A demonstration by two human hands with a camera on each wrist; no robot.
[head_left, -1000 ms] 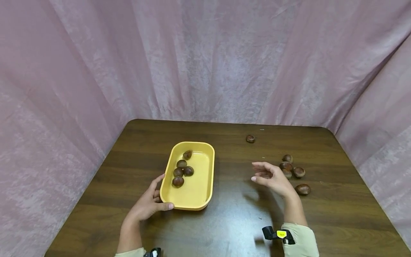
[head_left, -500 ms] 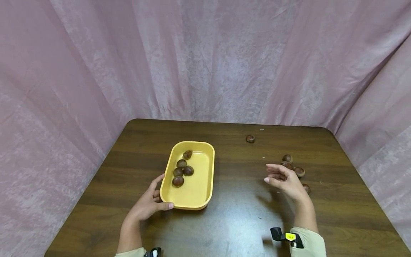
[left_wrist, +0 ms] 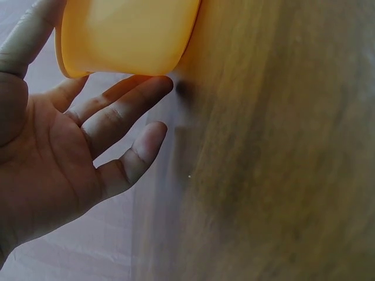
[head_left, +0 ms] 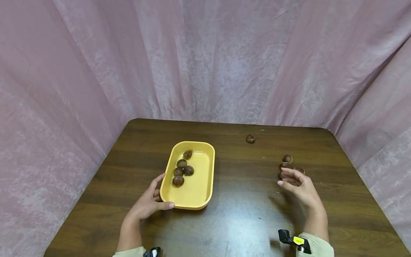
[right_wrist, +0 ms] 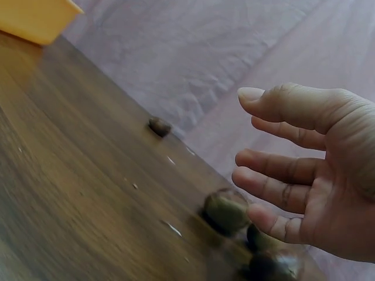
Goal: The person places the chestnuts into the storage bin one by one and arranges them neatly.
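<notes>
My left hand point(head_left: 146, 205) holds the near left corner of a yellow plastic tray point(head_left: 196, 192), thumb on the front rim and index finger along the left side. In the left wrist view, other fingers point(left_wrist: 117, 114) lie against the outer wall. Several brown chestnuts point(head_left: 178, 181) lie in the tray's left half. On the right, my right hand point(head_left: 302, 189) hovers with fingers loosely bent and nothing in them. It partly covers a cluster of chestnuts point(head_left: 288, 159); the right wrist view shows a chestnut point(right_wrist: 225, 212) beyond the fingertips.
A lone chestnut point(head_left: 250, 139) sits near the far edge of the dark wooden table point(head_left: 231, 200). Small pale bits are scattered on the tabletop. Pink curtains point(head_left: 205, 64) hang behind the table and at both sides.
My right hand has moved right, from left of the chestnut cluster to just in front of it, covering part of it. The left hand and the tray have stayed put.
</notes>
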